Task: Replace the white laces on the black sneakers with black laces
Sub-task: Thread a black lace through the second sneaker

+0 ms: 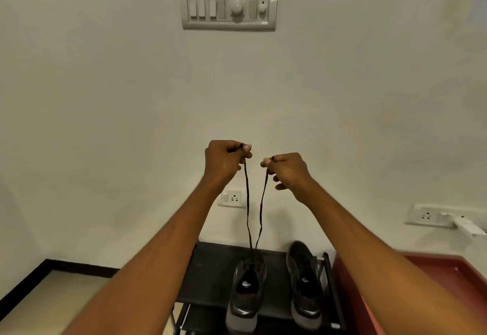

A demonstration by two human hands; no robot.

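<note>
Head view: both arms raised, the left hand (226, 159) and right hand (287, 173) each pinch one end of a black lace (247, 202) in curled fingers, apparently evening its halves above the left sneaker (246, 295) on a shoe rack (210, 268).

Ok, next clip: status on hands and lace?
Left hand and right hand each pinch one end of the black lace, pulled up from the left sneaker. Right sneaker untouched. Nothing in the way.

no readable text, pale logo on left sneaker (246, 284) insole perhaps a brand, illegible
</note>
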